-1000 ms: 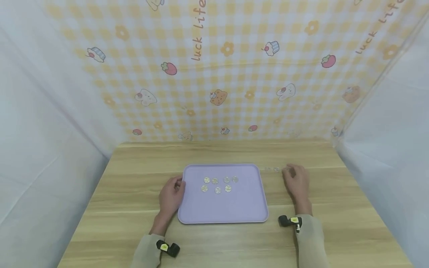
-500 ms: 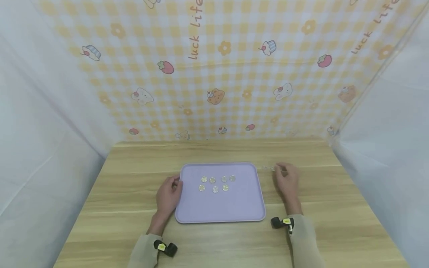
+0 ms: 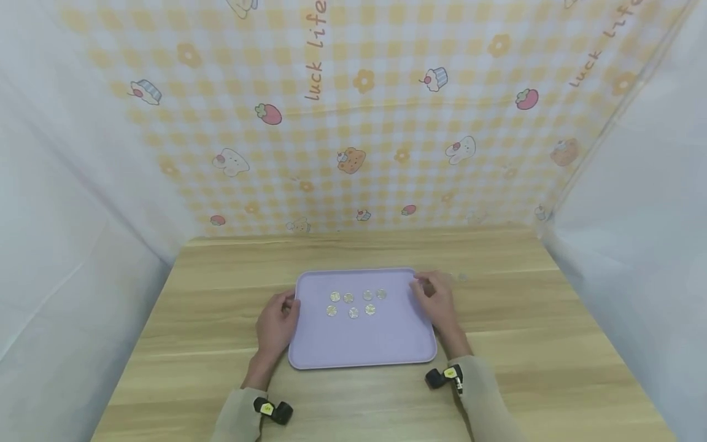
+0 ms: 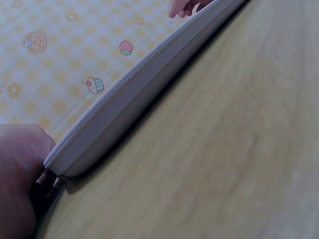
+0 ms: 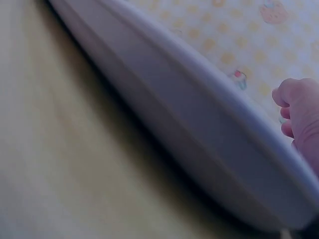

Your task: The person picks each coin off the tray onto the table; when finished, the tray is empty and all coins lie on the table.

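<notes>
A light purple tray lies on the wooden table, with several small shiny round discs in two loose rows on it. At its left edge my left hand grips the rim, which the left wrist view shows close up. My right hand is over the tray's upper right corner, fingers curled and fingertips together. A faint clear round disc appears at those fingertips in the left wrist view. The right wrist view shows the curled fingers beyond the tray's side, with the fingertips' far side hidden.
Small clear discs lie on the wooden table right of my right hand, hard to make out. A yellow checked cloth hangs behind the table, and white cloth covers both sides.
My right hand has moved left from the clear discs on the table to the tray's upper right corner. My left hand keeps its grip on the rim. The head view has shifted slightly.
</notes>
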Demonstrator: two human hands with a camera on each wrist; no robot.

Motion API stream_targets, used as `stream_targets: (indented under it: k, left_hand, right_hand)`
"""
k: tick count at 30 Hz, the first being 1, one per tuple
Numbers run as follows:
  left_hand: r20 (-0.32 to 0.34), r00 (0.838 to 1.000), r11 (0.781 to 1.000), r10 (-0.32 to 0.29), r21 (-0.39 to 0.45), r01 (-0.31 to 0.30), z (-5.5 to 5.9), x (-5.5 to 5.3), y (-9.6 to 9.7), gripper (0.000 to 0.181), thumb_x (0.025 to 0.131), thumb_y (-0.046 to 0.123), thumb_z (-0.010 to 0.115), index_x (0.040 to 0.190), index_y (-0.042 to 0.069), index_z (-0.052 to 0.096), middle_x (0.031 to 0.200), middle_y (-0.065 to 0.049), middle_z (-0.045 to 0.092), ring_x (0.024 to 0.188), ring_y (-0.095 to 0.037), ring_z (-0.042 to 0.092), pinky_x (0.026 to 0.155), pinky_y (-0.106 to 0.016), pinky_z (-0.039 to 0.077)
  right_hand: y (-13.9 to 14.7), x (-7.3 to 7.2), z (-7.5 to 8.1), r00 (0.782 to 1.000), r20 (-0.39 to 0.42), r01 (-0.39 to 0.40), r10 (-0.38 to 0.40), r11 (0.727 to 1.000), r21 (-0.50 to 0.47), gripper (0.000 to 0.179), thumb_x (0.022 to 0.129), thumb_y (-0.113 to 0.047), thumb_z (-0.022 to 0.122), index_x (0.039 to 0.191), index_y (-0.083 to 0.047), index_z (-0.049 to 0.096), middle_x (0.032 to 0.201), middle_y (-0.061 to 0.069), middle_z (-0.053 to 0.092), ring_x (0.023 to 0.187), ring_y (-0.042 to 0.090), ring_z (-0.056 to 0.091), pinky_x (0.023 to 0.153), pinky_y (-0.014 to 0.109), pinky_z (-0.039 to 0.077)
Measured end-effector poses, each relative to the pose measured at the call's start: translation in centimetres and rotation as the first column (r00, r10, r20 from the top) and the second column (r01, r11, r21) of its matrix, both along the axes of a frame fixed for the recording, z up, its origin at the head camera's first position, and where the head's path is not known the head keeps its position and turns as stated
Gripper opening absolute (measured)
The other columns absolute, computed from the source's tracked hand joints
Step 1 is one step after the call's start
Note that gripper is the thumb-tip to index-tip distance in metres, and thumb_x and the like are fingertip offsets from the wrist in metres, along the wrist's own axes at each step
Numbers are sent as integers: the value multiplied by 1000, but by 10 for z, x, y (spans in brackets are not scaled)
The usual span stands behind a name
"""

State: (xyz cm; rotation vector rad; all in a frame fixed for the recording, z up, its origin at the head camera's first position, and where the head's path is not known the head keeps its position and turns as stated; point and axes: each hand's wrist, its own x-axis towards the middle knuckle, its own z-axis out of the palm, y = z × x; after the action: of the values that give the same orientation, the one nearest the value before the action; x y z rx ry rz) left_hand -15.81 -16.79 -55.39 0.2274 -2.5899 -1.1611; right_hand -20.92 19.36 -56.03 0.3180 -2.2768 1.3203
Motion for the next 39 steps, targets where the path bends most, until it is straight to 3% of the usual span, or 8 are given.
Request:
stream_targets:
  k: [5,10,17,22,28,34,39]
  left_hand:
    - [-4,1000,1000,-5,3,5,1,0,-1,28,93,21,67,117,8,70,91,-4,70,71,-14,57,64,-26,43]
    - [6,1000,1000,1,4,-1,3,1,0,28,93,21,67,117,8,70,91,-5,70,71,-16,57,65,-28,43]
    - [12,1000,1000,6,-2,-6,1,0,0,28,93,22,67,117,9,70,90,-4,69,69,-14,55,62,-26,42]
    - [0,1000,1000,6,-3,-6,-1,-1,0,28,93,22,67,117,8,70,90,-3,69,69,-13,55,62,-25,42]
    - [-1,1000,1000,-1,1,1,-2,0,-1,28,93,21,68,117,8,70,90,-4,70,70,-14,56,63,-27,43]
    - [-6,1000,1000,-3,6,3,-1,0,-1,28,93,21,68,117,8,70,89,-4,69,69,-14,55,62,-26,42]
    - [-16,1000,1000,0,2,0,-1,1,-1,28,92,21,68,117,7,70,89,-4,69,69,-14,55,62,-26,42]
  right_hand:
    - [-14,-1,0,991,-106,-65,76,993,102,21,79,-7,80,98,-3,71,88,8,67,88,25,55,82,26,37]
    - [-20,-1,2,988,-132,-62,84,984,168,26,76,-9,83,98,-4,71,88,9,68,90,26,56,85,34,38]
    - [-35,0,11,988,-87,-90,124,942,324,26,77,-20,82,97,-7,72,94,7,70,98,29,60,92,47,44]
    - [-49,2,8,985,-80,-106,151,907,407,24,79,-24,79,97,-9,73,95,3,69,95,24,60,90,42,45]
    - [-54,5,-2,993,-25,-98,117,913,396,25,80,-24,79,101,-11,73,97,2,69,94,21,59,87,39,45]
    - [-54,8,1,992,74,-122,100,905,408,26,84,-25,77,106,-12,74,99,0,67,95,20,57,87,39,44]
    - [-55,9,1,991,103,-121,86,898,422,21,87,-24,76,105,-13,75,97,0,65,94,20,54,85,38,43]
